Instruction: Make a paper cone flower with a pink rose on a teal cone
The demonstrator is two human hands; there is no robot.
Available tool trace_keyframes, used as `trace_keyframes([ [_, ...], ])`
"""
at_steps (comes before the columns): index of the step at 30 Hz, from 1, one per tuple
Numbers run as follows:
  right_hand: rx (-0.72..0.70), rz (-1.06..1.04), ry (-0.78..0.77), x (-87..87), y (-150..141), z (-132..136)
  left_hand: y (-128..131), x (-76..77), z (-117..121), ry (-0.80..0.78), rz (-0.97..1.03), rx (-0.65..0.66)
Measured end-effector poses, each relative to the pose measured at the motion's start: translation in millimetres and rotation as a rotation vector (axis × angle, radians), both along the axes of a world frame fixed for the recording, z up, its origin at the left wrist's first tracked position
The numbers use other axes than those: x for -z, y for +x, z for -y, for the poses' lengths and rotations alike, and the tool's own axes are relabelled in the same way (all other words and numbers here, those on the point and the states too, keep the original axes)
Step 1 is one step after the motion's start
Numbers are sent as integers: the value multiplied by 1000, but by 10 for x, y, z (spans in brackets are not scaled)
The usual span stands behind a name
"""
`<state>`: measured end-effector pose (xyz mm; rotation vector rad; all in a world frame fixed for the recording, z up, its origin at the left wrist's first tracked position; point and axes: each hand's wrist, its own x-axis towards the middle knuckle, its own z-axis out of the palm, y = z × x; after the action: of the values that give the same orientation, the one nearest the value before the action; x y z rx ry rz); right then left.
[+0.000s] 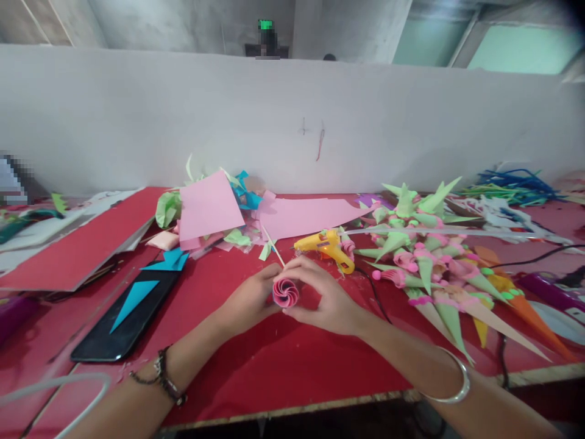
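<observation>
Over the red table (274,378), a pink paper flower (286,294) with swirled petals faces me between my two hands. My left hand (254,299) is closed at the flower's left side; its fingertips are partly hidden behind it. Curved around the right side, my right hand (326,297) touches the flower with thumb below and fingers above. A thin pale stick (273,246) rises behind the fingers, and I cannot tell whether it joins the flower. Just beyond my right hand lies a yellow glue gun (329,247) with a long clear glue stick in its back.
Several finished paper flowers with green leaves (425,262) are heaped on the right. A black phone (128,311) bearing blue paper pieces lies left. Pink sheets (210,210) and scraps line the back, before a white partition (205,116). A black cord (377,299) runs near my right wrist.
</observation>
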<state>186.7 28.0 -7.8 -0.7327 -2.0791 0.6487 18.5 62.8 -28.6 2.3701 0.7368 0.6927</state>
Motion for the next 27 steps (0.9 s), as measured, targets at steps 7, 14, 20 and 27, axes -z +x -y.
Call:
trace_keyframes([
  [7, -15, -35, 59, 4, -18, 8, -36, 16, -45, 77, -49, -47],
  [14, -23, -6, 67, 13, -25, -5, -46, -25, -40, 110, -151, -46],
  [20, -13, 24, 52, 12, -6, -6, -44, -27, -52, 133, -165, -12],
  [27, -22, 35, 40, 14, 3, 9, -27, -61, -17, 36, -155, -19],
])
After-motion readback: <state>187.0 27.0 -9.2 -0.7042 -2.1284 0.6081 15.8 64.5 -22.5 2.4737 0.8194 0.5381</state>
